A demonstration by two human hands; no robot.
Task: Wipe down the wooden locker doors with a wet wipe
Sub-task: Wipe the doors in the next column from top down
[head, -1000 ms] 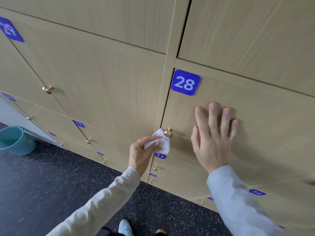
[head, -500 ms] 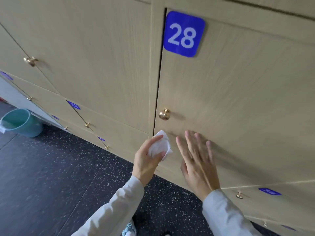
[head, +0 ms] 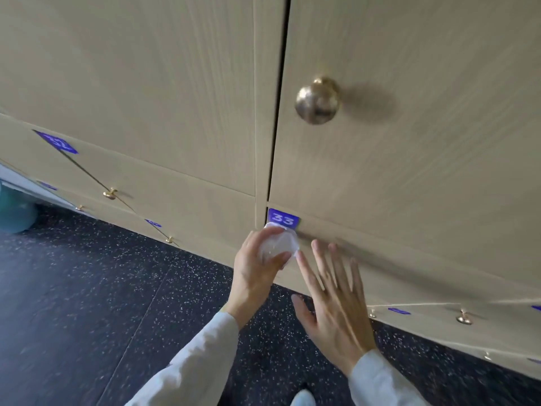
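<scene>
Just below the blue plate with the number 33 (head: 283, 220), the left hand (head: 257, 273) grasps a crumpled white wet wipe (head: 276, 244) between thumb and fingers and holds it against the top corner of the wooden locker door (head: 409, 276). The wipe covers the lower edge of the plate. To the right of the plate, the right hand (head: 336, 306) is released, with its fingers straight and spread; the fingertips lie on or very near the same door, I cannot tell which because of the blur. Above the plate, on the upper door (head: 424, 142), there is a round brass knob (head: 317, 100). Far to the left of the plate, a teal bucket (head: 14, 212) stands on the dark speckled floor (head: 87, 288). Both sleeves are light grey.
</scene>
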